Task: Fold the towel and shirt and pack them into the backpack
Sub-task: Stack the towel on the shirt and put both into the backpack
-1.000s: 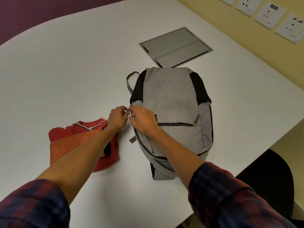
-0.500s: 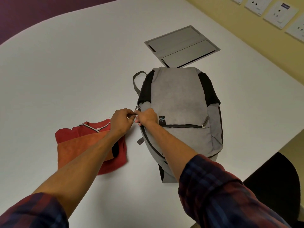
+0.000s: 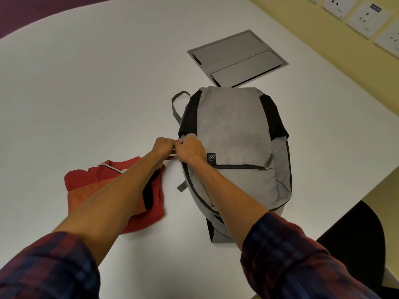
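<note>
The grey backpack (image 3: 233, 145) lies flat on the white table (image 3: 90, 83), front side up, so its side zip is easy to reach. Both hands meet at its left edge. The left hand (image 3: 163, 147) has its fingers curled and seems to pinch something small there, maybe the zip pull or a bit of cloth, but it is too tiny to be sure. The right hand (image 3: 191, 151) is curled too and holds the edge of the bag right next to it, I think to keep the cloth tight so the zip can slide. The bag looks like it is being opened, because nothing is inside yet.

The red shirt (image 3: 86, 180) sits folded just left of the bag, and the orange towel (image 3: 86, 197) is folded on top of it. They are stacked close by, so I guess they can go in together.

I count one backpack, one shirt, one towel and two hands. There is also one grey flap panel (image 3: 235, 59) set in the table behind the bag, and one black chair (image 3: 356, 244) at the right
</note>
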### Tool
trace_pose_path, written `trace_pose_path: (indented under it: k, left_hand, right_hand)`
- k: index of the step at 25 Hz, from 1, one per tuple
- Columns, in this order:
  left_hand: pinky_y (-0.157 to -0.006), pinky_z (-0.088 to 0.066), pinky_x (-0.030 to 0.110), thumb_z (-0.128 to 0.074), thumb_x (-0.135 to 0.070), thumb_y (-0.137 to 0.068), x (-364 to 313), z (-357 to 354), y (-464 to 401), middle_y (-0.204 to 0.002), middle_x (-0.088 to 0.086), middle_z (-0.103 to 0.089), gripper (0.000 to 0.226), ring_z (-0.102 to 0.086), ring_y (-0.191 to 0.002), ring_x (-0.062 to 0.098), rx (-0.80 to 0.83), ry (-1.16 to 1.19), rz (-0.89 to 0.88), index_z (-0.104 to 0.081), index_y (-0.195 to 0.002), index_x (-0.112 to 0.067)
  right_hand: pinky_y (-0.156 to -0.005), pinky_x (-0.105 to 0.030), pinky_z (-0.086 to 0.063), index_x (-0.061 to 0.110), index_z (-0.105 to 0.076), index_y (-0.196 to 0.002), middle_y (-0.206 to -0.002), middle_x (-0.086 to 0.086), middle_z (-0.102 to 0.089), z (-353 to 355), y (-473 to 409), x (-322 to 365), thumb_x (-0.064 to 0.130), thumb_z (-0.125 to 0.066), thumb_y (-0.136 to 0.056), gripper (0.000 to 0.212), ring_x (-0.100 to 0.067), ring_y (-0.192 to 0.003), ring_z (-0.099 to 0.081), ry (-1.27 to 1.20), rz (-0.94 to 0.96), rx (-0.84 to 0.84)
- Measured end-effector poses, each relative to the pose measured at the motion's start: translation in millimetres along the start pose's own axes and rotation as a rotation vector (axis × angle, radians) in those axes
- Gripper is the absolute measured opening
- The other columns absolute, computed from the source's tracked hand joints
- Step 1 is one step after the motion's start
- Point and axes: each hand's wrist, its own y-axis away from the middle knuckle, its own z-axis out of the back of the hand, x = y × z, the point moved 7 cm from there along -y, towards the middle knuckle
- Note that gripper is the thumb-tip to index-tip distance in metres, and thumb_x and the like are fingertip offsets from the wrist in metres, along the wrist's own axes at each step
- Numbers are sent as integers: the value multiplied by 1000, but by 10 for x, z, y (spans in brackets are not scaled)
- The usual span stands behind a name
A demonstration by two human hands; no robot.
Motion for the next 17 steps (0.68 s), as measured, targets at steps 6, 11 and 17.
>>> trace_pose_path:
  k: [6, 11, 17]
  left_hand:
    - [-67, -57, 29, -72, -12, -84, 7, 47, -205, -79, 13, -64, 17, -60, -66, 19, -119, -12, 22, -64, -74, -1]
    - [-83, -58, 38, -72, -11, -85, -35, 129, -284, -87, 17, -66, 18, -64, -74, 23, -204, 15, -13, -63, -74, 0]
    - [-91, -54, 37, -68, -8, -87, -46, 63, -109, -117, 22, -64, 35, -66, -90, 26, -163, -42, -49, -60, -119, 1]
  right_hand:
    - [-64, -33, -51, 9, -65, -87, -87, -7, -69, -121, 330, -279, 39, -51, -93, 33, -24, -79, -65, 62, 23, 104]
    - [-50, -25, -35, 20, -37, -58, -57, 3, -43, -16, 1006, -650, 32, -50, -97, 43, -12, -53, -43, 142, 129, 127]
    - [-46, -23, -35, 18, -42, -56, -51, 4, -44, 188, 1507, -1133, 29, -52, -95, 42, -9, -47, -40, 142, 174, -22]
